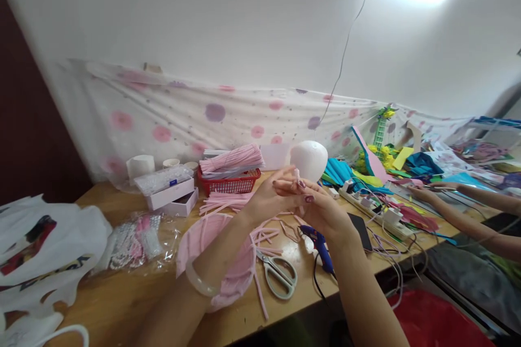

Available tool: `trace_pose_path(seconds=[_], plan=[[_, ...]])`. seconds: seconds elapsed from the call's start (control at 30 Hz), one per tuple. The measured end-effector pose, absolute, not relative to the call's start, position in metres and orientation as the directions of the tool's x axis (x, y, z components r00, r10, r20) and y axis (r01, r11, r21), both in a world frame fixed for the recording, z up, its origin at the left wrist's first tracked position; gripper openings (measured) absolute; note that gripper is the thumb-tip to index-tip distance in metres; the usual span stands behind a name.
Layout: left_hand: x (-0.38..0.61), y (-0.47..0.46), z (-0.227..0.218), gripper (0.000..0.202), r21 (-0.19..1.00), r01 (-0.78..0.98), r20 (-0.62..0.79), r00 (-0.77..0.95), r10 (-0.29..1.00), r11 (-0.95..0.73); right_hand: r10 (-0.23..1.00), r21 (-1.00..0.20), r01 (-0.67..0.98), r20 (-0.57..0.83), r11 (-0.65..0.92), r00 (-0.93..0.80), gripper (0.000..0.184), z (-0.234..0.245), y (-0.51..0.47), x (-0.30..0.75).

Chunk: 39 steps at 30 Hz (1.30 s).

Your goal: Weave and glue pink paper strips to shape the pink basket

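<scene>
My left hand (266,198) and my right hand (323,209) meet above the table, fingertips pinched together. Between them is a short pale pink strip (297,174), which looks like a piece of pipe cleaner; the fingers hide most of it. Beneath my left forearm lies a round pink ribbed piece (240,271), partly covered by the arm. Grey-handled scissors (280,277) rest to its right, beside loose pink pipe cleaners (261,295). Close to my right forearm lies a blue glue gun (323,249). Behind my hands stands a smooth white rounded form (309,158).
A red basket (230,183) holds bundled pink pipe cleaners. Left of it are white boxes (171,195), bagged beads (134,244) and a white plastic bag (44,249). At right lie a phone (360,232), a power strip (376,214) with cables, and a co-worker's hands (423,192).
</scene>
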<state>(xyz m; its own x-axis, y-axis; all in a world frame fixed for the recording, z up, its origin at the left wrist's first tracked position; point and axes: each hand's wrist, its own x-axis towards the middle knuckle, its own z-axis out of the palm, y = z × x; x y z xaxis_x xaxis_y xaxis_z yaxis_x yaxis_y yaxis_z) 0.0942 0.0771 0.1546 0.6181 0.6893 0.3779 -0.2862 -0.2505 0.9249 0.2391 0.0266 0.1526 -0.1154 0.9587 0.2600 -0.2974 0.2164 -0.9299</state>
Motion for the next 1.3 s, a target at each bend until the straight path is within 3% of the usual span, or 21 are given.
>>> trace_pose_path(seconds=[0.13,0.4,0.5,0.77,0.93,1.1,1.3], plan=[[0.086,0.072,0.149,0.044,0.931,-0.261,0.363,0.589,0.722,-0.255,0.949,-0.920,-0.368,0.226,0.135,-0.218,0.032,0.150,0.027,0.238],[0.043,0.069,0.140,0.024,0.964,-0.199,0.251,0.469,0.847,-0.176,0.962,-0.948,-0.289,0.195,0.135,-0.189,0.034,0.138,0.029,0.233],[0.028,0.071,0.145,0.024,0.967,-0.201,0.231,0.430,0.873,-0.157,0.977,-0.950,-0.272,0.188,0.155,-0.102,0.039,0.130,0.033,0.229],[-0.001,0.074,0.151,0.049,0.953,-0.257,0.231,0.278,0.932,-0.160,0.985,-0.945,-0.276,0.166,0.175,0.057,0.041,0.109,0.044,0.224],[0.010,0.060,0.140,0.037,0.936,-0.280,0.255,0.120,0.959,-0.213,0.962,-0.917,-0.304,0.212,0.257,0.173,0.044,0.095,0.045,0.202],[0.036,0.031,0.114,0.024,0.924,-0.339,0.197,0.017,0.980,-0.180,0.935,-0.901,-0.295,0.249,0.319,0.252,0.034,0.079,0.032,0.170],[0.046,0.029,0.098,0.029,0.860,-0.497,0.076,-0.099,0.992,-0.116,0.745,-0.831,0.026,0.513,0.556,0.426,0.023,0.076,0.011,0.147]])
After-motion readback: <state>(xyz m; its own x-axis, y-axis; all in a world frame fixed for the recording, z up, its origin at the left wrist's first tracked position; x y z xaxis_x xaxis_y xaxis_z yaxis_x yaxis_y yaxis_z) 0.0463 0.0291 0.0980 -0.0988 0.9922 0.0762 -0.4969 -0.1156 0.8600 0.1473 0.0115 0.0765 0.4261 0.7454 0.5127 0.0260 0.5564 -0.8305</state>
